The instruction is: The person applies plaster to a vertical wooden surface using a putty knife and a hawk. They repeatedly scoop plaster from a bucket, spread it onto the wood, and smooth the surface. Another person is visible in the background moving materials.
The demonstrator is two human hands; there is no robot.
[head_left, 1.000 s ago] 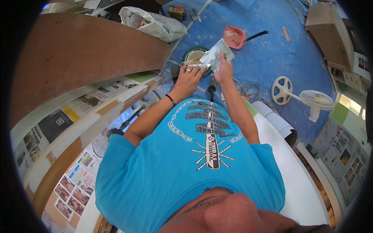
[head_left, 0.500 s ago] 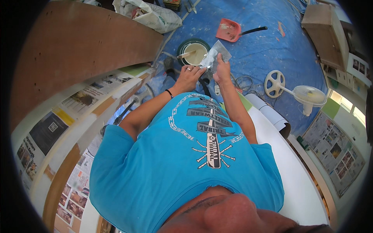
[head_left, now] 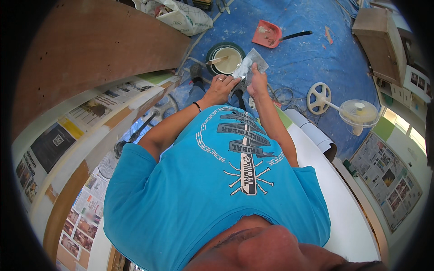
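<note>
My right hand (head_left: 258,83) grips a flat, square grey plate (head_left: 259,58) by its near edge, thumb on top. White paste (head_left: 243,69) is smeared over the plate's left part. At the plate's lower left corner, my left hand (head_left: 219,89) has its fingers closed and pressed together. A shiny sliver shows by its fingertips, but whatever it holds is too small to name. Just beyond the hands stands a bucket (head_left: 208,57) with a dark green rim, holding a cream-coloured mass (head_left: 233,61). A pale wooden handle (head_left: 218,60) leans inside it.
Blue sheeting (head_left: 312,58) covers the floor. A red dustpan (head_left: 266,35) with a black handle lies beyond the bucket. To the right are a white fan (head_left: 359,112) and cables (head_left: 285,95). A brown panel (head_left: 104,49) and newspaper-covered ledge (head_left: 95,108) flank my left; a white bag (head_left: 185,18) sits far left.
Both hands and the plate stay almost where they were. The view has shifted very slightly.
</note>
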